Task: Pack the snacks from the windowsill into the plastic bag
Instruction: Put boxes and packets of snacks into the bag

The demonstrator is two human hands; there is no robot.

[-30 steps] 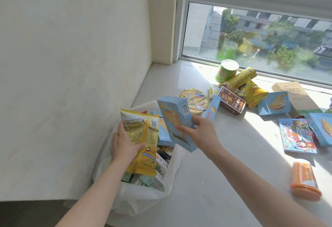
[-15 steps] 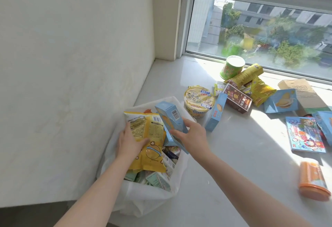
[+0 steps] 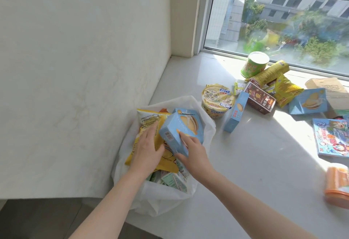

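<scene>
A white plastic bag (image 3: pixel 166 199) stands open at the windowsill's near left corner, holding several packets. My left hand (image 3: pixel 146 146) lies with straight fingers on a yellow snack pouch (image 3: pixel 149 123) that stands in the bag. My right hand (image 3: pixel 192 151) grips a light-blue biscuit box (image 3: pixel 175 134), tilted over the bag's mouth beside the pouch. More snacks lie on the sill (image 3: pixel 245 172) to the right: a noodle cup (image 3: pixel 217 100), another blue box (image 3: pixel 236 114), a brown box (image 3: pixel 260 97), yellow packets (image 3: pixel 285 89) and a green can (image 3: pixel 255 64).
The wall (image 3: pixel 85 68) runs close along the bag's left side. The window (image 3: pixel 283 15) closes the far edge. An orange tub (image 3: pixel 338 187), a cartoon-printed pack (image 3: pixel 330 138) and a brown carton (image 3: pixel 328 91) sit at the right. The sill's front edge drops off below the bag.
My right hand has brought the blue box down and left into the bag's mouth. My left hand has flattened onto the yellow pouch, pushing it lower. The camera has tilted down.
</scene>
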